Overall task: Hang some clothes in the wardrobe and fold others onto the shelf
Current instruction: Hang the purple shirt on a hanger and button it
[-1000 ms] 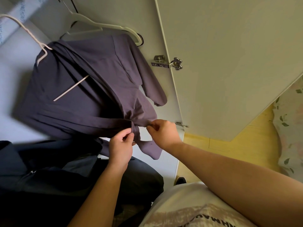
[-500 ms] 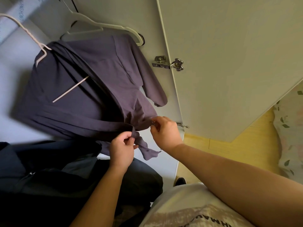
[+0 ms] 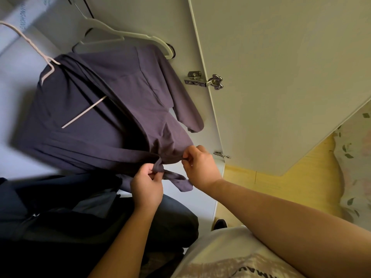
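A purple wrap garment [image 3: 104, 117] hangs on a pale hanger [image 3: 40, 57] inside the wardrobe, its belt [image 3: 112, 155] crossing the waist. My left hand [image 3: 147, 187] pinches the belt at the knot, low on the garment's front. My right hand [image 3: 198, 167] pinches the fabric edge just right of the knot. The belt's loose end [image 3: 180, 181] dangles between my two hands.
A second white hanger [image 3: 128, 36] hangs behind the garment. Dark clothes [image 3: 60, 213] lie piled in the wardrobe below. The open wardrobe door [image 3: 281, 77] with its metal hinge [image 3: 206, 82] stands to the right. Yellow floor [image 3: 281, 187] and floral bedding [image 3: 357, 157] lie further right.
My left hand has slid a little lower along the belt and my right hand has shifted up to the fabric edge. The belt's loose end now hangs lower.
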### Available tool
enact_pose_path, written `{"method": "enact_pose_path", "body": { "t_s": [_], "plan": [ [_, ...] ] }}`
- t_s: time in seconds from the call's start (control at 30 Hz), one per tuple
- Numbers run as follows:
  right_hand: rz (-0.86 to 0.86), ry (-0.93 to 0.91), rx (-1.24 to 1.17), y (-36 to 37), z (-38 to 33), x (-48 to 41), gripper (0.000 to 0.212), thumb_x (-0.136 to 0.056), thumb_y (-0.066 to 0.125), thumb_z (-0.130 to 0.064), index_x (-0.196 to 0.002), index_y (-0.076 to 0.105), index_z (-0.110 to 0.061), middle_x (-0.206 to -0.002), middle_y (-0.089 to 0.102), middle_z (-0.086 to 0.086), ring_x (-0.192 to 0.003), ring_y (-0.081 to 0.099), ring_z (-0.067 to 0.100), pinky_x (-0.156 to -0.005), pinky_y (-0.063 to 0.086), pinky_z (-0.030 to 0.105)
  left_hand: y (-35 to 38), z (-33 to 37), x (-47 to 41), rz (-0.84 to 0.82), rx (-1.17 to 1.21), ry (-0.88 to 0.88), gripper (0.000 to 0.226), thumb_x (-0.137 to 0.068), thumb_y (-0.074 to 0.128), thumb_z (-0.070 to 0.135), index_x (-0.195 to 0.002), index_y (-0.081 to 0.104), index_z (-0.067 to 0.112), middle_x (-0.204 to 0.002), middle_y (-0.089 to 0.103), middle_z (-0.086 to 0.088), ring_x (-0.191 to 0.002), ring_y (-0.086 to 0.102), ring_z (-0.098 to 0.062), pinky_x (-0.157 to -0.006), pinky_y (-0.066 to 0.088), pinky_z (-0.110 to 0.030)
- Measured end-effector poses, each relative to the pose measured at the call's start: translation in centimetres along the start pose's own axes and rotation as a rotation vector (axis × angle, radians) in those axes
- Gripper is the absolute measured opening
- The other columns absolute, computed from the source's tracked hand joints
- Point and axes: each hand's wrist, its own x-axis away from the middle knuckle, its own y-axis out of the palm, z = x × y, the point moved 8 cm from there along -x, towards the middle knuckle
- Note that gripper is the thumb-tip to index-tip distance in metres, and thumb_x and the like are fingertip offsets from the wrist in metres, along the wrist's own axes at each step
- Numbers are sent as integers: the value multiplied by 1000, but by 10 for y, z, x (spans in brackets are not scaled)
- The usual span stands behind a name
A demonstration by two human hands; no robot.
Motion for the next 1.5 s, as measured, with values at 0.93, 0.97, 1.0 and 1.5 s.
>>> {"method": "enact_pose_path", "body": {
  "t_s": [0.93,0.97,1.0,1.5],
  "plan": [
    [-173,322,-368,9,26,15,16,-92,61,-6,-96,73,-15,-87,76,0,-76,70,10,-76,54,17,16,11,7,-171,588,-242,23,-91,63,-6,-93,57,16,-86,67,-2,-72,61,-9,-66,49,-20],
    [-164,348,-426,8,27,16,14,-93,63,-7,-98,74,-14,-88,76,2,-72,70,8,-74,54,16,16,14,5,-171,558,-211,24,-90,63,-6,-93,58,18,-87,68,0,-73,62,-7,-68,49,-20],
    [-152,374,-476,8,28,16,12,-93,65,-8,-99,74,-13,-88,76,2,-68,68,5,-72,53,13,15,18,3,-171,526,-181,26,-90,64,-5,-93,59,21,-89,68,2,-73,63,-4,-68,49,-18],
    [6,346,-543,-9,18,14,9,-84,74,-10,-93,73,-11,-76,75,5,-53,58,-4,-60,44,7,13,47,-9,-200,497,-93,26,-87,69,-3,-96,63,20,-86,73,6,-72,69,2,-67,52,-17]
  ]
}}
